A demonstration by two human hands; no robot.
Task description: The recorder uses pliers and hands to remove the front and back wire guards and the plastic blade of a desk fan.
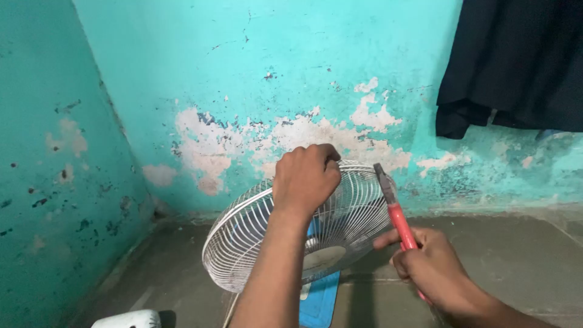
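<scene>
Left hand (pixel 305 180) clamped the white fan guard (pixel 255 237) at its top rim, right hand's fingers (pixel 419 258) wrapped the red-handled pliers (pixel 395 209) — tip touched the rim's right edge — best kept braced, nose square.

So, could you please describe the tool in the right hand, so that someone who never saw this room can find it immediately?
Start at the peeling turquoise wall; in front of it stands a fan with a white wire fan guard, gripped at the top by the left hand. At the guard's right rim, the right hand holds pliers. Their red handles and dark metal tip are the only red thing here.
</scene>
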